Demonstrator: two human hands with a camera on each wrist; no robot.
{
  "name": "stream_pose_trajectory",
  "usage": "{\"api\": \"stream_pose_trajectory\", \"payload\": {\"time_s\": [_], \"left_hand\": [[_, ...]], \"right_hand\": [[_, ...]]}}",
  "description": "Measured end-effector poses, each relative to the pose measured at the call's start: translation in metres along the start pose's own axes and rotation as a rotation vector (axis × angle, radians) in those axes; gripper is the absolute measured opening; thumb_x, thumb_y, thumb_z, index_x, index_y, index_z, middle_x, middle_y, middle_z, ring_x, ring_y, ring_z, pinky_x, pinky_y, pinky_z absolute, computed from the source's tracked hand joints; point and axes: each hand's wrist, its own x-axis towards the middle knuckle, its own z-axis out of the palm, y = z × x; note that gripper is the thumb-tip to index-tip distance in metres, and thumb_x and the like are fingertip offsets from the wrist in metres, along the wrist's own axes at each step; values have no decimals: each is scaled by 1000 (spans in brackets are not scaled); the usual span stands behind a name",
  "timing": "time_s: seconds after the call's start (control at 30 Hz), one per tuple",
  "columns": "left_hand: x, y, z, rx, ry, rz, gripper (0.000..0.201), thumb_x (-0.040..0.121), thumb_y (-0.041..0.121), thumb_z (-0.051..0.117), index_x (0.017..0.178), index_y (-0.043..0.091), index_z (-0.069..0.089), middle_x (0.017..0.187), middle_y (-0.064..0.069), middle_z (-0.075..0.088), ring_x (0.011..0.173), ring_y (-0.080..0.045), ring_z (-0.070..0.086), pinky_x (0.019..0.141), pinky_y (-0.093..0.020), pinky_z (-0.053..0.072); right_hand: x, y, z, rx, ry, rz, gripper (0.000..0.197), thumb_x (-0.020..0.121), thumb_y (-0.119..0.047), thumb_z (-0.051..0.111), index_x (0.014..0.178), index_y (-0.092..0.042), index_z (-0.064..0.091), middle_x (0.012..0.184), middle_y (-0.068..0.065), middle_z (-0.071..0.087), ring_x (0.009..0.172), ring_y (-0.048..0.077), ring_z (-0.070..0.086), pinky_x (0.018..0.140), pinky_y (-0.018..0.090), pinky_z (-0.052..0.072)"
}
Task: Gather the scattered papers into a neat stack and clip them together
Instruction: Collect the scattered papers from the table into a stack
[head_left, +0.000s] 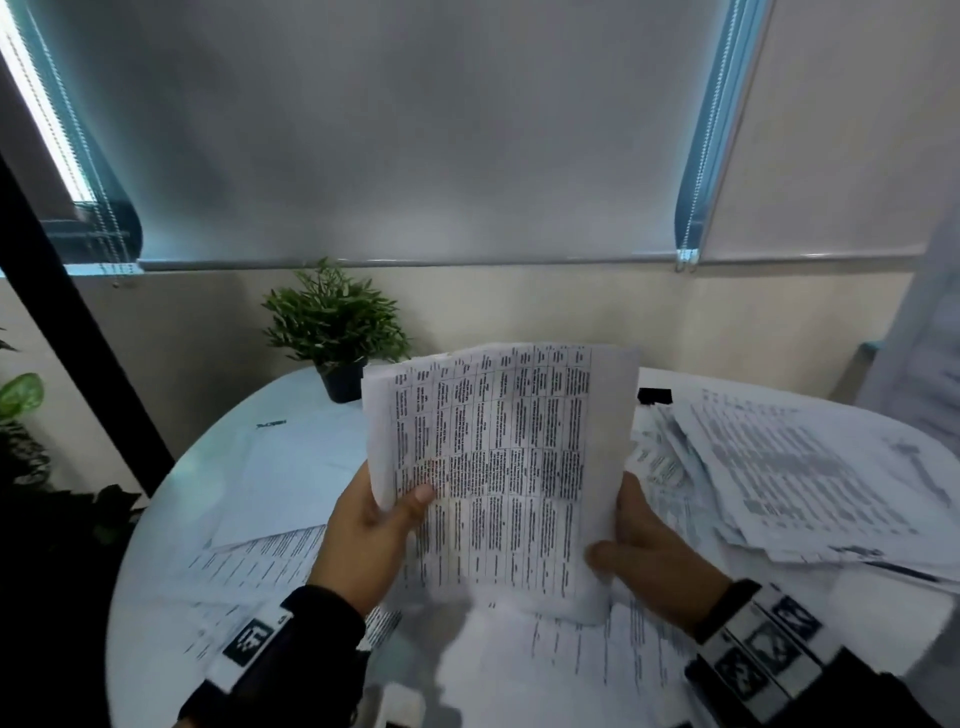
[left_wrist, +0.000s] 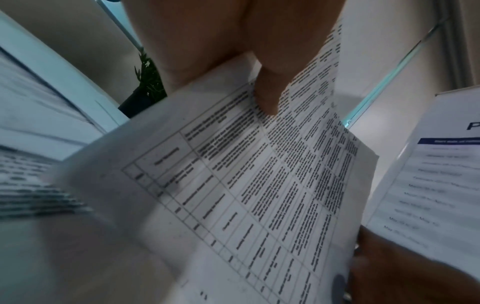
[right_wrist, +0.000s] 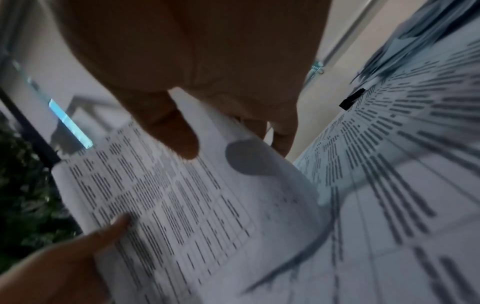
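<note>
Now | left hand (head_left: 371, 525) and right hand (head_left: 636, 540) both pinch sheaf (head_left: 498, 467), frame centre | light, floppy, slippery | hold the side edges.

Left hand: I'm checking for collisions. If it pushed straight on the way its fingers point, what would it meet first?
The left hand grips the held sheets, its fingers pointing up and away over the table. Beyond them, the potted plant looks the likeliest first contact, though depth is unclear.

Print on held sheets (head_left: 498, 467) too blurred to read; only large "P" legible, heading poster (left_wrist: 446, 164) at right.
</note>
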Motion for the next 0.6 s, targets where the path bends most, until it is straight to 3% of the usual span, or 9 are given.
{"api": "stream_pose_trajectory", "payload": {"time_s": [0.1, 0.17, 0.23, 0.33, 0.43, 0.6], "left_hand": [[5, 3, 3, -95, 4, 32, 36, 82, 23, 70, 115, 19, 58, 106, 3, 72, 98, -12, 68, 83, -33, 52], [9, 7, 7, -157, -23, 36, 34, 79, 24, 71, 109, 19, 55, 93, -3, 71, 86, -14, 68, 79, -35, 51], [13, 9, 7, -130, -54, 34, 31, 79, 27, 68, 104, 24, 51, 79, 1, 64, 75, -14, 63, 74, -31, 48], [19, 0, -4, 20, -101, 18, 25, 83, 22, 63, 105, 29, 52, 76, 8, 63, 79, -18, 61, 75, -30, 47], [24, -9, -18, 216, -141, -21, 19, 88, 15, 63, 100, 28, 56, 82, 1, 64, 83, -23, 61, 76, -31, 46], [34, -12, -31, 642, -220, -74, 12, 90, 23, 62, 99, 28, 56, 91, 4, 63, 82, -11, 61, 66, -17, 43]], "right_hand": [[-2, -3, -8, -65, 154, -1, 39, 93, -4, 50, 119, -33, 45, 115, -17, 61, 102, 1, 60, 83, 22, 51], [-4, -8, -29, -25, 352, -6, 28, 93, -5, 52, 112, -25, 55, 106, -9, 68, 95, 13, 65, 76, 28, 52], [-5, -19, -66, -111, 624, -20, 22, 92, -3, 51, 111, -14, 54, 101, 1, 65, 91, 23, 61, 70, 33, 49], [-8, -20, -145, -310, 947, 106, 38, 92, -5, 49, 129, -7, 39, 114, 11, 52, 100, 28, 52, 83, 39, 44], [-17, -7, -208, -522, 973, 354, 47, 94, -6, 47, 138, -7, 31, 132, 23, 47, 115, 41, 49, 97, 45, 40], [-13, 27, -248, -869, 804, 601, 43, 90, 4, 48, 133, 9, 42, 134, 31, 45, 123, 41, 44, 104, 42, 33]]}}
